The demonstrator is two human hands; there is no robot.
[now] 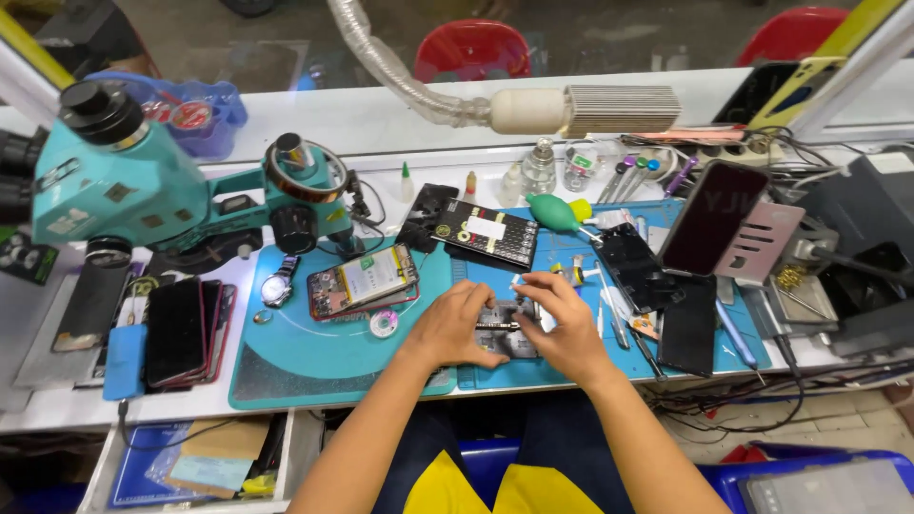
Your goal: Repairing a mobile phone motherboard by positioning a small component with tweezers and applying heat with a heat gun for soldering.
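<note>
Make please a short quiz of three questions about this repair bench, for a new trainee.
1. True or false: both hands rest on the same small dark device on the blue mat.
2. Which thing lies just left of the left hand? A) an opened phone with its battery showing B) a red cup C) a laptop
3. What instrument stands at the far left of the bench?

Key
1. True: the left hand and the right hand both hold the small dark device on the blue mat.
2. A: the opened phone.
3. The teal microscope.
</note>
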